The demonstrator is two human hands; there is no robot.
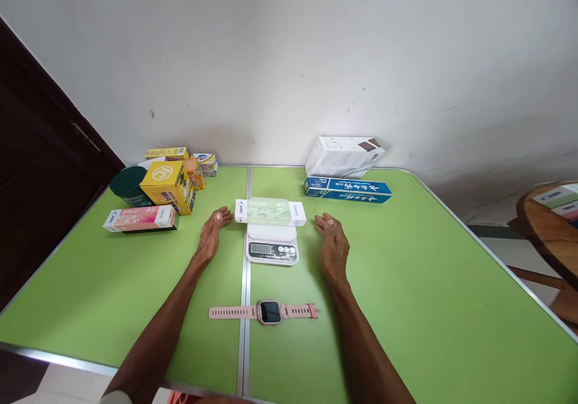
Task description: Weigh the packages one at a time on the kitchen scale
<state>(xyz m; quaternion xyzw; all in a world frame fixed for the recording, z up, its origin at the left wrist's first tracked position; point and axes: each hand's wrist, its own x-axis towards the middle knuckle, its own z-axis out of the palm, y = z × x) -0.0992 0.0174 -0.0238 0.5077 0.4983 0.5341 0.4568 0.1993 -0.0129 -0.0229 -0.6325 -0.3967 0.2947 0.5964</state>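
Left hand (210,235) and right hand (335,246), empty, fingers loosely extended, flank an apparent toothpaste carton (270,212) whose overhanging ends, if bumped, could tip it off the digital scale (272,257).

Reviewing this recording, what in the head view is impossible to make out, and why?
- Head view: any reading on the white plastic scale; its small rectangular display is too small to read.
- Head view: fine print on the long green-and-white box; too small.
- Head view: part of the dark green round tub; the yellow square-sided carton hides it.
- Head view: the rest of the brown wooden table; cut off by the right edge.
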